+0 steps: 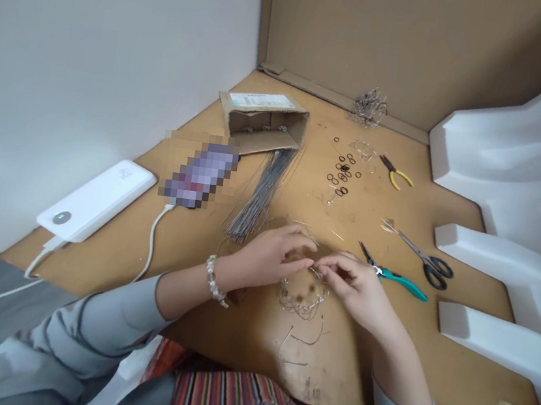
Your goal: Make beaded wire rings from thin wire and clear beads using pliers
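Over the middle of the table, my left hand (277, 252) wears a bead bracelet (214, 281); its thumb and fingers are apart, with the thumb tip close to my right fingertips. My right hand (356, 288) is closed in a pinch on a thin wire at the upper edge of a wire ring (301, 308). That ring looks like several loops of fine wire with small clear bits on it, and its upper part is partly hidden by my hands. Below it lie a few loose bent wires (305, 341).
Left of my hands lie a bundle of straight wires (258, 201), an open cardboard box (263, 136), a phone (202, 174) and a white power bank (98, 201). Black rings (343, 169), yellow pliers (395, 173), green pliers (401, 281), scissors (424, 255) and white foam (485, 255) are right.
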`<state>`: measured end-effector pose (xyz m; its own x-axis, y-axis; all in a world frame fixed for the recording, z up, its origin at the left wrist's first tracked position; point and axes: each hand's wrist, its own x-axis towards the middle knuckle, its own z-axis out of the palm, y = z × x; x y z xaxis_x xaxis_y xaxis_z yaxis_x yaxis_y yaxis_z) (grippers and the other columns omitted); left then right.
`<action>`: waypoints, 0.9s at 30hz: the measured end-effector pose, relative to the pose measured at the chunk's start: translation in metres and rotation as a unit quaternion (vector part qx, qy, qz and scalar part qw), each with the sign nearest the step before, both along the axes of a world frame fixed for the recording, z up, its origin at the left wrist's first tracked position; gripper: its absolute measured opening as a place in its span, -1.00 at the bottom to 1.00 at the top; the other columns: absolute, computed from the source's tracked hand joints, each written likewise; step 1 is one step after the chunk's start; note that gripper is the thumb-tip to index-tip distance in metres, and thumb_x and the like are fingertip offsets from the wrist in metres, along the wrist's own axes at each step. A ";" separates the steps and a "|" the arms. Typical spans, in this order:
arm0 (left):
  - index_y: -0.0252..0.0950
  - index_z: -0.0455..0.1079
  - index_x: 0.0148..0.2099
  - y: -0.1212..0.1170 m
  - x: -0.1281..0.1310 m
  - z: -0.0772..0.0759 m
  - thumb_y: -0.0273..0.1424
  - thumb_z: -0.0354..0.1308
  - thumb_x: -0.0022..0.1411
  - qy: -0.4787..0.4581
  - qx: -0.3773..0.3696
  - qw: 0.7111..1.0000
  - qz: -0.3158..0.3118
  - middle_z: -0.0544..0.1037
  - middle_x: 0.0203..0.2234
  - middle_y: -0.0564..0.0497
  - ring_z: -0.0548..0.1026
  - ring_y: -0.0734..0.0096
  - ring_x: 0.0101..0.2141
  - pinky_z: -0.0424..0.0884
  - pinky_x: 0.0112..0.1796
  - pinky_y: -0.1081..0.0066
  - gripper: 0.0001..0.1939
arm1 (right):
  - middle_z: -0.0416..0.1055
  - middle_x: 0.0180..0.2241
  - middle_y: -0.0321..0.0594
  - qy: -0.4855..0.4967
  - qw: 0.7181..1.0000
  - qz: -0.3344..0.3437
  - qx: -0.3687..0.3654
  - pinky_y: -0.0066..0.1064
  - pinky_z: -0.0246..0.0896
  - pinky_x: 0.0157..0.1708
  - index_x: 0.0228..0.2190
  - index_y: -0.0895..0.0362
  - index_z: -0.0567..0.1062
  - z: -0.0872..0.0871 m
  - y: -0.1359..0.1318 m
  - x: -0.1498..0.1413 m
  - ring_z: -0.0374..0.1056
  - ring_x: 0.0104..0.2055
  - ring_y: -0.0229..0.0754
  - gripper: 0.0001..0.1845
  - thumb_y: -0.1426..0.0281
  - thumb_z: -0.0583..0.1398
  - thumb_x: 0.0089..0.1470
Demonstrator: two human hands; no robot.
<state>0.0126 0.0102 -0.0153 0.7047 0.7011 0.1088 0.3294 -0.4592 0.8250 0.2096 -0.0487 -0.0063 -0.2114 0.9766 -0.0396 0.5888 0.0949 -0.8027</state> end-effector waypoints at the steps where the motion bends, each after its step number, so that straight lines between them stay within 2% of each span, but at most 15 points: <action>1: -0.28 0.32 0.00 -0.001 0.001 0.002 -0.36 0.07 0.23 -0.026 -0.041 0.999 -0.005 0.45 -0.22 -0.01 0.39 0.53 -0.38 0.34 -0.33 0.48 -0.71 | 0.42 -0.44 -0.27 0.025 1.000 -0.004 -0.010 -0.41 0.23 -0.41 -0.31 0.09 0.49 -0.001 0.000 -0.002 0.33 -0.42 -0.28 -0.84 0.32 0.14 0.10; 4: -0.28 0.25 0.06 -0.003 0.004 0.005 -0.42 0.06 0.21 -0.056 -0.137 0.989 -0.020 0.49 -0.33 0.06 0.37 0.58 -0.46 0.32 -0.40 0.53 -0.65 | 0.45 -0.38 -0.25 0.119 0.992 -0.017 -0.041 -0.40 0.30 -0.37 -0.23 0.10 0.43 -0.005 -0.001 -0.008 0.37 -0.38 -0.27 -0.80 0.33 0.17 0.07; 7: -0.28 0.32 -0.03 -0.002 0.005 0.004 -0.41 0.07 0.20 -0.035 -0.148 0.988 -0.012 0.48 -0.41 0.08 0.39 0.55 -0.43 0.31 -0.38 0.52 -0.73 | 0.47 -0.35 -0.22 0.161 0.986 -0.016 -0.050 -0.38 0.33 -0.31 -0.26 0.11 0.42 -0.007 -0.001 -0.013 0.39 -0.33 -0.26 -0.82 0.33 0.18 0.06; 9: -0.29 0.32 -0.04 0.000 0.004 0.003 -0.39 0.07 0.21 -0.029 -0.159 0.987 -0.013 0.48 -0.44 0.08 0.39 0.54 -0.44 0.30 -0.39 0.51 -0.74 | 0.46 -0.39 -0.24 0.157 0.986 -0.022 -0.049 -0.40 0.33 -0.35 -0.28 0.11 0.43 -0.008 -0.002 -0.014 0.38 -0.37 -0.28 -0.83 0.32 0.18 0.06; 15: -0.29 0.27 0.01 0.001 0.001 0.003 -0.41 0.12 0.16 -0.012 -0.177 0.983 -0.056 0.54 -0.40 0.07 0.42 0.55 -0.43 0.28 -0.37 0.52 -0.66 | 0.37 -0.51 -0.33 0.097 0.995 -0.028 -0.019 -0.47 0.23 -0.47 -0.30 0.11 0.43 -0.014 -0.003 -0.013 0.31 -0.48 -0.32 -0.87 0.37 0.17 0.05; 17: -0.28 0.30 -0.02 0.001 0.000 0.001 -0.41 0.11 0.17 -0.012 -0.173 0.983 -0.052 0.54 -0.44 0.09 0.41 0.56 -0.46 0.27 -0.39 0.53 -0.70 | 0.35 -0.52 -0.33 0.069 0.997 -0.035 -0.006 -0.46 0.22 -0.46 -0.29 0.11 0.44 -0.012 -0.003 -0.011 0.30 -0.48 -0.31 -0.86 0.36 0.16 0.06; 20: -0.30 0.33 -0.10 0.003 -0.001 -0.002 -0.42 0.06 0.20 -0.025 -0.178 0.983 -0.032 0.54 -0.46 0.09 0.41 0.57 -0.47 0.28 -0.40 0.53 -0.80 | 0.38 -0.51 -0.30 0.020 0.996 -0.089 0.011 -0.45 0.19 -0.50 -0.31 0.12 0.46 -0.005 -0.003 -0.002 0.28 -0.53 -0.31 -0.81 0.30 0.16 0.05; 23: -0.31 0.34 -0.14 0.004 -0.002 -0.005 -0.42 0.07 0.19 -0.027 -0.171 0.985 -0.018 0.55 -0.45 0.07 0.44 0.56 -0.45 0.31 -0.37 0.52 -0.83 | 0.37 -0.58 -0.32 -0.044 0.992 -0.109 -0.051 -0.47 0.10 -0.61 -0.41 0.14 0.47 0.001 -0.004 0.008 0.18 -0.63 -0.34 -0.75 0.21 0.14 0.05; 25: -0.31 0.35 -0.15 0.005 -0.002 -0.005 -0.42 0.09 0.18 -0.019 -0.162 0.987 -0.012 0.55 -0.44 0.07 0.45 0.56 -0.44 0.33 -0.37 0.52 -0.83 | 0.36 -0.62 -0.34 -0.080 0.990 -0.068 -0.096 -0.48 0.08 -0.62 -0.47 0.13 0.47 0.001 -0.005 0.011 0.17 -0.63 -0.34 -0.74 0.21 0.13 0.04; 27: -0.31 0.36 -0.16 0.005 -0.003 -0.003 -0.43 0.09 0.18 -0.012 -0.155 0.988 -0.008 0.56 -0.43 0.07 0.46 0.55 -0.44 0.33 -0.37 0.52 -0.84 | 0.40 -0.59 -0.34 -0.092 0.989 -0.029 -0.108 -0.49 0.11 -0.58 -0.47 0.11 0.46 -0.002 -0.006 0.010 0.24 -0.58 -0.33 -0.79 0.23 0.16 0.01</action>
<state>0.0097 0.0150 -0.0185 0.7158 0.6921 -0.0929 0.3034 -0.1884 0.9340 0.2198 -0.0551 -0.0085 -0.1252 0.9512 -0.2821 0.7266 -0.1057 -0.6789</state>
